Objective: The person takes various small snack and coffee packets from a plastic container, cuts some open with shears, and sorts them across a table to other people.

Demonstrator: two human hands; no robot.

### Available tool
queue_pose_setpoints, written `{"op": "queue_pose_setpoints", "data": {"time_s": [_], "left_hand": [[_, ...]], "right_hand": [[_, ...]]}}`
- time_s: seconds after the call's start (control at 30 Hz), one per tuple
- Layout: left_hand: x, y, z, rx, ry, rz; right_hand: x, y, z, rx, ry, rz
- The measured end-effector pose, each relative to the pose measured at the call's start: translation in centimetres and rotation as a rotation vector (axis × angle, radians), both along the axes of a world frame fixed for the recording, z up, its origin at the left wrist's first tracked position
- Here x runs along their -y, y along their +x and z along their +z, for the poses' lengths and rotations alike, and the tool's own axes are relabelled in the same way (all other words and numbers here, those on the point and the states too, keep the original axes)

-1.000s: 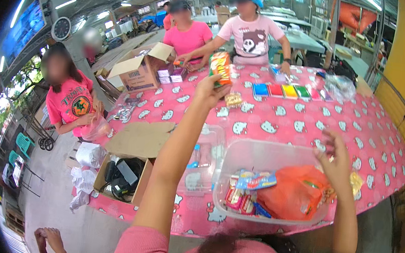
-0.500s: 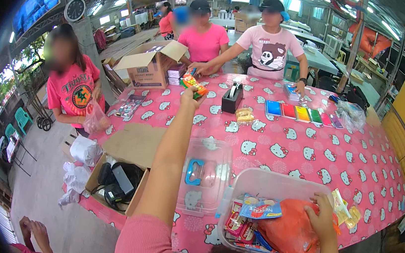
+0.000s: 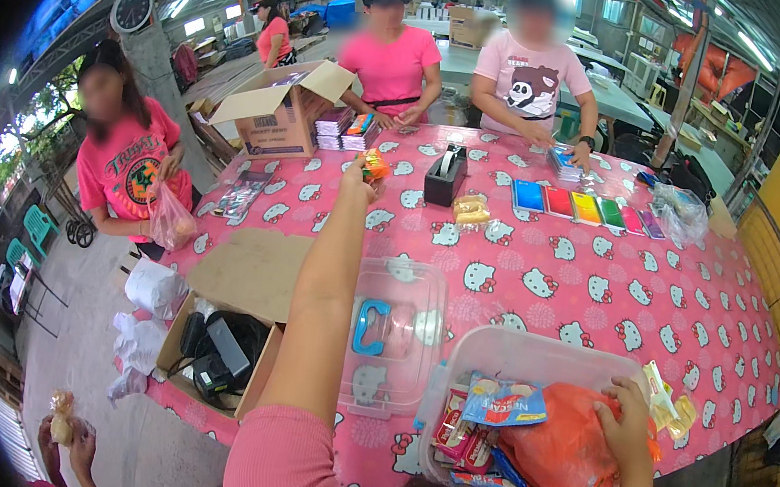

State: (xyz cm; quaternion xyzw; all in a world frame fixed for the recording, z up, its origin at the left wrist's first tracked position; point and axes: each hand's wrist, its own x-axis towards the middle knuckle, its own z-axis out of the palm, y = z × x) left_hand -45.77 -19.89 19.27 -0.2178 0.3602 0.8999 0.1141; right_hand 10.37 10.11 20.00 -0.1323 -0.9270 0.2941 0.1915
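My left arm is stretched far across the table. Its hand (image 3: 357,178) is closed round a small orange and green snack packet (image 3: 376,167), held near the stacked notepads. My right hand (image 3: 623,414) lies with its fingers apart on an orange-red plastic bag (image 3: 569,442), at the right side of a clear plastic bin (image 3: 465,348). Inside the bin, a blue sachet pack (image 3: 505,403) and several red packets (image 3: 459,436) sit left of the bag. The clear lid (image 3: 391,378) with a blue handle (image 3: 371,328) lies left of the bin.
A tape dispenser (image 3: 445,175), wrapped yellowish snacks (image 3: 473,211) and coloured notepads (image 3: 586,208) occupy the table. An open carton (image 3: 278,130) stands far left; a box of cables and adapters (image 3: 219,354) is nearer. Co-workers stand round the far side; another person's hands (image 3: 70,438) show lower left.
The co-worker in the panda shirt has drawn an arm back from near my left hand to the notepads. My packet is slightly higher in view. The lower-left hands now hold up a wrapped snack.
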Motion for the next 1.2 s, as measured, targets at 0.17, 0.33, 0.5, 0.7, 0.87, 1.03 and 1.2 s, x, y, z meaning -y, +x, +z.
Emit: {"op": "queue_pose_setpoints", "data": {"time_s": [0.17, 0.33, 0.5, 0.7, 0.87, 1.03, 1.2], "left_hand": [[-2.1, -2.1, -0.3, -0.108, 0.062, 0.035], [-5.4, -1.9, 0.7, -0.076, -0.038, -0.092], [-6.0, -3.2, 0.8, -0.085, -0.033, 0.0], [-6.7, -5.1, -0.5, -0.125, -0.014, 0.114], [-7.8, -6.0, -1.3, -0.089, -0.036, -0.072], [-7.9, -6.5, -0.3, -0.243, -0.008, -0.08], [-8.4, -5.1, -0.9, -0.256, -0.104, -0.218]], "right_hand": [[0.0, 0.1, 0.4, 0.015, 0.006, -0.007], [-0.2, 0.2, 0.5, 0.041, 0.026, -0.053], [0.2, 0.2, 0.9, 0.057, 0.022, -0.013], [0.5, 0.3, 1.2, 0.077, -0.02, -0.02], [-0.2, 0.0, 0.5, -0.016, 0.016, -0.031], [0.2, -0.3, 1.9, -0.262, 0.116, 0.059], [1.4, -1.3, 3.3, -0.199, 0.176, 0.108]]}}
